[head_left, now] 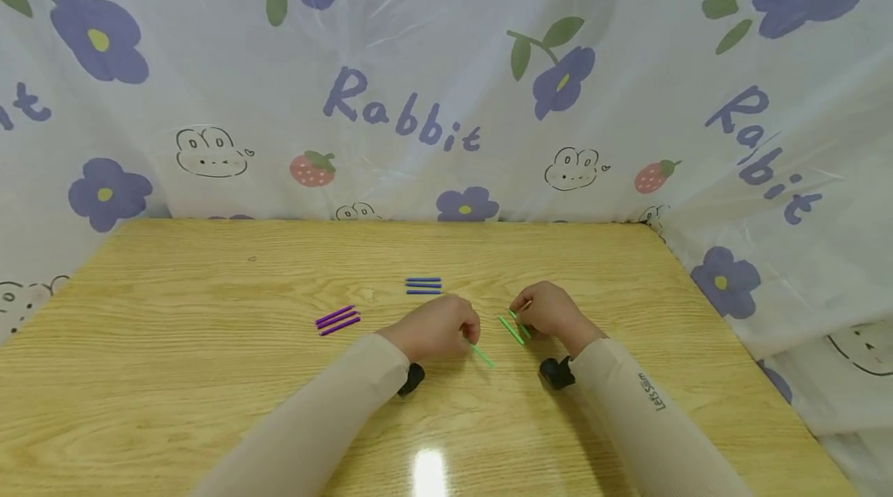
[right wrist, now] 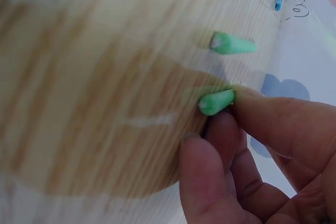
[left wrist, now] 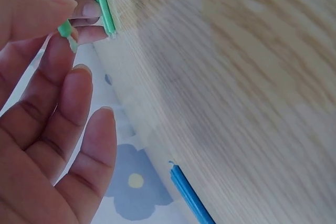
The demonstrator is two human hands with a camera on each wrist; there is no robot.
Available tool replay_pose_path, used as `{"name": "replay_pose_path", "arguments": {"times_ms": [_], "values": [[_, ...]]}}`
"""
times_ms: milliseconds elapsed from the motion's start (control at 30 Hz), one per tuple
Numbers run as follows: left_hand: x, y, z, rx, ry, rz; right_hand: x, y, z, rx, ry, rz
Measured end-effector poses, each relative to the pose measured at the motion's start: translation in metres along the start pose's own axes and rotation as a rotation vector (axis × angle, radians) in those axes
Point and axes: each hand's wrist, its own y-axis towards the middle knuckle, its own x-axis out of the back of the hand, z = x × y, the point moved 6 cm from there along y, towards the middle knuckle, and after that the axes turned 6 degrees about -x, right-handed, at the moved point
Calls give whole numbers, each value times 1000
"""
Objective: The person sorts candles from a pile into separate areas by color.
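My left hand (head_left: 441, 328) pinches a thin green candle (head_left: 483, 357) between thumb and forefinger. In the left wrist view its pale wick end shows at the fingertips, and the other fingers are loosely bent. To the right, my right hand (head_left: 553, 315) pinches a second green candle (right wrist: 216, 102) low over the table; whether it touches the wood I cannot tell. Just left of that one, a third green candle (head_left: 512, 331) lies on the table, slanting.
Several blue candles (head_left: 423, 285) lie in a row behind my left hand. Purple candles (head_left: 338, 319) lie slanted further left. Everything is on a wooden table (head_left: 174, 373), with a patterned curtain (head_left: 418, 32) along its back and right side.
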Motion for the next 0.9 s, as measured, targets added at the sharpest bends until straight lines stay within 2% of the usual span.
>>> {"name": "replay_pose_path", "arguments": {"times_ms": [500, 767, 900], "values": [[-3, 22, 7, 78, -11, -17, 2, 0, 1, -4, -38, 1], [-3, 31, 10, 92, -6, -9, 2, 0, 1, 9, -30, -2], [-3, 35, 9, 76, 17, -1, 2, 1, 1, 12, -29, -6]]}}
